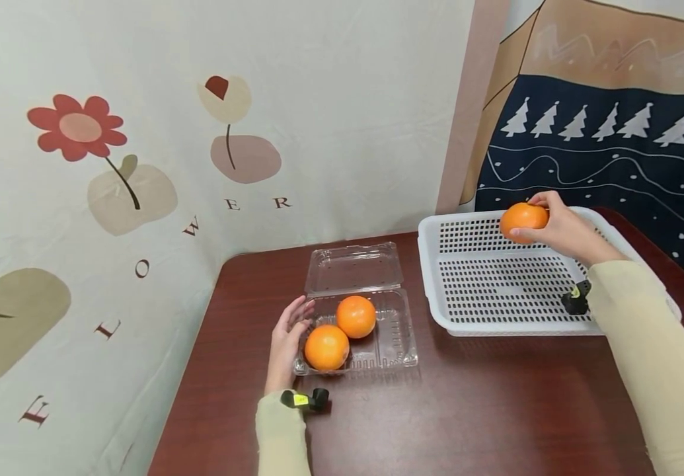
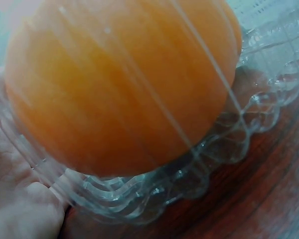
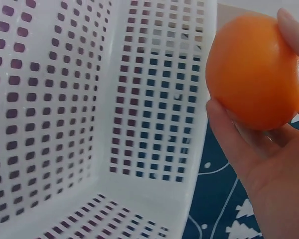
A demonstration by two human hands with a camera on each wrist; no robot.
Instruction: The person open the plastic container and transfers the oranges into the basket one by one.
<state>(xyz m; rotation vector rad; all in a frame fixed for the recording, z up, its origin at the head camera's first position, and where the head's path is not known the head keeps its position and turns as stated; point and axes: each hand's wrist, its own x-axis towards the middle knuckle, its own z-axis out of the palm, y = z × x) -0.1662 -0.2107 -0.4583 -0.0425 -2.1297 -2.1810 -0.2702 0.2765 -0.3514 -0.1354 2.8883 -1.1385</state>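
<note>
An orange (image 1: 523,223) is held in my right hand (image 1: 562,228), above the far part of a white perforated basket (image 1: 443,317). In the right wrist view, fingers and thumb curl round that orange (image 3: 256,72) beside the basket's rim (image 3: 202,124). My left hand (image 1: 285,340) rests at the left side of a clear plastic clamshell box (image 1: 398,324), its fingers fairly straight along the wall. Two more oranges, one nearer (image 1: 326,348) and one farther (image 1: 356,317), lie in the box's left half. Through the clear wall, the left wrist view shows an orange (image 2: 124,89) close up.
The box's lid (image 1: 353,268) lies folded back behind it on the dark red-brown table (image 1: 466,403). A pale wall cloth (image 1: 342,132) with printed flowers and a dark cloth (image 1: 603,158) with trees hang behind the table. Wrist cameras sit on both sleeves.
</note>
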